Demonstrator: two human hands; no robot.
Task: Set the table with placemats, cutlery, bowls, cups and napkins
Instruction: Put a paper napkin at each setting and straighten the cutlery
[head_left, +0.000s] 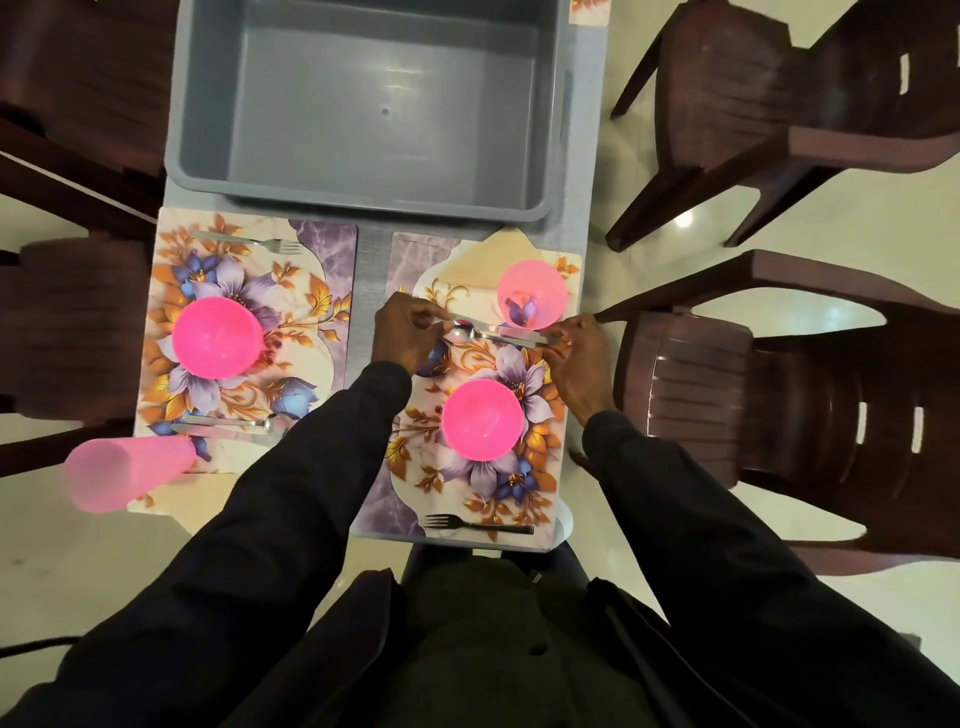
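Both hands meet over the right placemat (540, 483), between its pink cup (532, 295) near the far right corner and the pink bowl (482, 420) at the mat's middle. The left hand (402, 335) pinches the bowl end of a spoon (460, 334) and the tip of a knife (511, 339), while the right hand (579, 358) pinches the handle ends — the cutlery spans the gap between the two grips, just above the mat. A fork (478, 524) lies along the mat's near edge. A grey tub (363, 104) sits at the table's far end.
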